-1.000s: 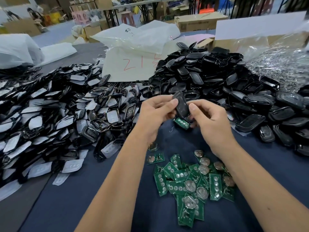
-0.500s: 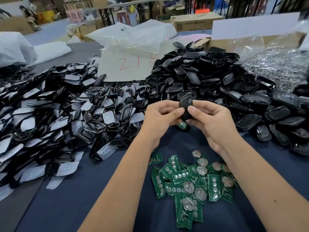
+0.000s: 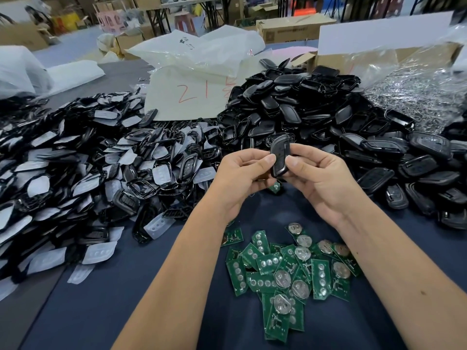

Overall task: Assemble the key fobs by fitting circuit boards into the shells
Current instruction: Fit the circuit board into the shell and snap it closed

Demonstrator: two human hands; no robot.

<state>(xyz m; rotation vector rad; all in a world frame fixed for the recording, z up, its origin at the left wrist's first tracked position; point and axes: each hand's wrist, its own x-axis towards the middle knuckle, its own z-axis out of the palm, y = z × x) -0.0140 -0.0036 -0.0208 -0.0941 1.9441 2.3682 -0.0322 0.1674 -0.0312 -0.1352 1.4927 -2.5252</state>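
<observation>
A black key fob shell [image 3: 280, 157] stands upright between both hands above the blue cloth. My left hand [image 3: 242, 178] pinches its left edge with thumb and curled fingers. My right hand [image 3: 321, 178] pinches its right edge, thumb in front. A green circuit board [image 3: 275, 187] lies on the cloth just below the hands, mostly hidden by them. A loose heap of green circuit boards [image 3: 290, 271] with round battery clips lies on the cloth nearer to me, between my forearms.
A big pile of black shell halves [image 3: 328, 127] fills the right and far side. A pile of shell frames with white rubber pads [image 3: 88, 173] covers the left. A white sheet with red writing [image 3: 192, 97], plastic bags and cardboard boxes stand behind.
The shell has turned from tilted to upright and both hands have drawn closer around it. The circuit board seen below the shell a second ago is now largely hidden under my hands.
</observation>
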